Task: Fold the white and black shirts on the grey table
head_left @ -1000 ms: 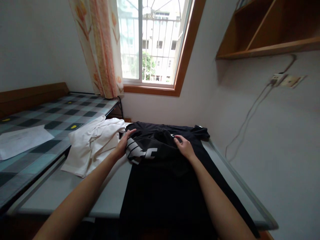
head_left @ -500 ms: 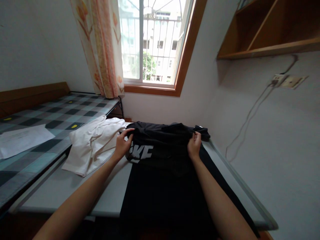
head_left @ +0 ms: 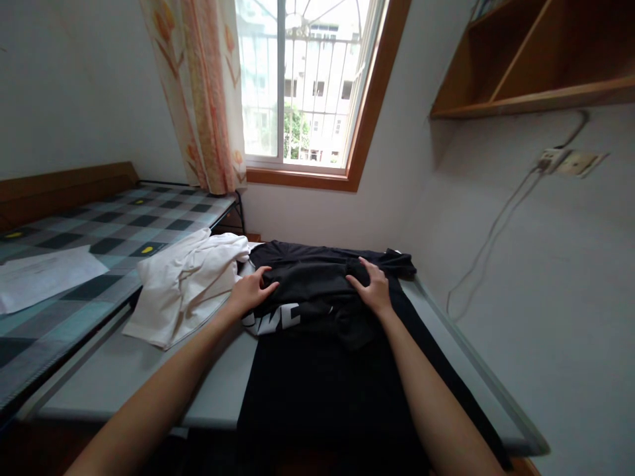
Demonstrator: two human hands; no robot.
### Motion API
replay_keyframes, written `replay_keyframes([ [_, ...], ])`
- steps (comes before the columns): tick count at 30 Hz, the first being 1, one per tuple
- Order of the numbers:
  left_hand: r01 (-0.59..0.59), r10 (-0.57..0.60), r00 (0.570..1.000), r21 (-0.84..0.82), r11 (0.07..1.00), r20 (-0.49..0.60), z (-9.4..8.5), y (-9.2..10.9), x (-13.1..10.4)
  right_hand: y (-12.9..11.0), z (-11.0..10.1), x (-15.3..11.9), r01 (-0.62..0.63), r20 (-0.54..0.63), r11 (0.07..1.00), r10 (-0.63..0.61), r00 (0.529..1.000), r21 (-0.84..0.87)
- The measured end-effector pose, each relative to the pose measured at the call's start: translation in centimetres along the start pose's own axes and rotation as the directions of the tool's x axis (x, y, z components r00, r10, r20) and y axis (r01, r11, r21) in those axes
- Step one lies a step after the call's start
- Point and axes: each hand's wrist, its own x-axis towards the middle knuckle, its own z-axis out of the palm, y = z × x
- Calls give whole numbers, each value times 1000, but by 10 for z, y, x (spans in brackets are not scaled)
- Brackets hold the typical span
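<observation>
A black T-shirt with white block letters lies bunched across the far part of the grey-white table. My left hand rests at its left side, thumb and fingers apart over the cloth. At the right side, my right hand lies on the shirt with thumb and fingers spread around a raised fold. The letters are partly swallowed by creases. Smooth black cloth spreads from under the bunched part to the near table edge; whether it belongs to the same shirt I cannot tell.
A crumpled white garment lies left of the shirt on the table. Beyond it stands a bed with a checked mattress and a paper sheet. A cable hangs along the right wall, below a wooden shelf.
Both hands have come toward me and opened from their pinch on the shirt. The right hand has also moved left. The upper cloth and letters have sunk lower and creased.
</observation>
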Motion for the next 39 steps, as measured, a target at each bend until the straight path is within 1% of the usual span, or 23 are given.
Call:
replay_keyframes([
  [2, 39, -38, 999, 166, 985, -10, 2, 0, -4, 1, 7, -4, -25, 199, 995, 44, 979, -96],
  [3, 60, -59, 998, 219, 974, -7, 2, 0, -5, 3, 9, -6, -42, 250, 991, 73, 966, -125],
  [4, 76, -79, 997, 257, 963, 3, 2, -1, -5, 4, 10, -6, -54, 266, 989, 88, 960, -135],
  [6, 97, -110, 994, 311, 946, 22, 1, -1, -6, 5, 9, -5, -63, 201, 993, 82, 976, -97],
  [9, 98, -116, 992, 316, 944, 39, -1, -2, -4, -1, 4, -2, -65, -14, 998, 66, 998, 26],
  [10, 85, -105, 993, 294, 952, 51, -2, -3, -4, -3, 3, -1, -62, -73, 997, 66, 995, 54],
  [12, 61, -82, 993, 223, 973, 86, -3, -5, -2, -6, 1, -1, -48, -141, 996, 58, 988, 78],
  [14, 66, -79, 993, 140, 988, 93, -4, -10, 1, -7, 1, -1, -40, -153, 997, 51, 987, 70],
  [15, 76, -84, 994, 103, 992, 73, -4, -13, 3, -7, 1, -2, -47, -152, 998, 55, 987, 52],
  [18, 104, -103, 995, 37, 994, -16, -5, -24, 8, -8, -1, -3, -86, -141, 992, 72, 987, -97],
  [20, 109, -108, 994, 14, 994, -22, -6, -30, 12, -11, -2, -5, -54, -124, 973, 26, 992, -223],
  [22, 96, -96, 995, -42, 994, 16, -7, -33, 14, -15, -2, -6, 52, -59, 956, -72, 996, -289],
  [24, 52, -47, 998, -157, 986, 31, -9, -30, 15, -18, 1, -8, 175, 68, 944, -163, 984, -281],
  [26, -21, 9, 999, -304, 952, -41, -13, -23, 14, -18, 5, -9, 246, 212, 941, -198, 957, -232],
  [27, -63, 22, 994, -375, 925, -111, -15, -18, 14, -18, 7, -9, 253, 258, 946, -198, 945, -201],
  [28, -103, 19, 981, -440, 892, -192, -17, -14, 13, -18, 8, -9, 240, 267, 956, -191, 945, -168],
  [29, -142, 4, 963, -493, 859, -271, -19, -10, 13, -17, 9, -8, 210, 235, 969, -175, 956, -133],
  [31, -206, -30, 922, -557, 805, -385, -23, -4, 11, -17, 7, -5, 110, 62, 993, -106, 992, -52],
  [33, -235, -34, 910, -580, 780, -414, -24, -3, 11, -17, 3, -2, 4, -139, 999, 1, 990, 40],
  [34, -231, -23, 920, -588, 775, -392, -23, -3, 11, -17, 1, 0, -35, -209, 996, 51, 977, 82],
  [36, -182, -1, 959, -619, 764, -283, -19, -5, 12, -14, 0, 1, -91, -282, 985, 129, 951, 145],
  [37, -146, 8, 977, -639, 755, -213, -17, -6, 12, -12, 0, 2, -112, -291, 979, 158, 943, 168],
  [39, -71, 13, 996, -674, 735, -92, -12, -6, 11, -4, 3, 2, -154, -274, 970, 202, 940, 189],
])
